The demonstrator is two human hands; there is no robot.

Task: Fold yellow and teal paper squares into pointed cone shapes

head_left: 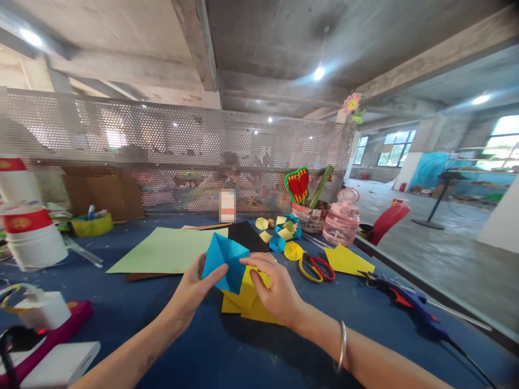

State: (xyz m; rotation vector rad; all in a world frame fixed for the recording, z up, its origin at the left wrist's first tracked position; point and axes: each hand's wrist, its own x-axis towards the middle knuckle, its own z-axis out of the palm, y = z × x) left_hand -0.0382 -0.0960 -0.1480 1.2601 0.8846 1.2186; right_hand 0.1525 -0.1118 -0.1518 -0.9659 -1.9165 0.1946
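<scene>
A piece of blue folded paper (231, 254) with creased, angled faces is raised above the table in the middle of the head view. My left hand (203, 281) is closed on its left side, thumb across the front and the other fingers hidden behind. At the paper's right edge are the fingertips of my right hand (275, 286), bent, with the thumb apart from them and nothing visibly gripped. Yellow paper sheets (235, 306) lie beneath both hands. Right of them rest scissors (316, 268) with red and yellow handles. Small blue and yellow folded paper pieces (286, 229) sit behind.
A pale green sheet (158, 251) and a black sheet (247, 236) lie behind my hands. A glue gun (409, 297) and yellow paper (348, 259) are on the right, near a pink bottle (341, 219). Stacked paper cups (34, 237) and a power strip (60, 335) stand left.
</scene>
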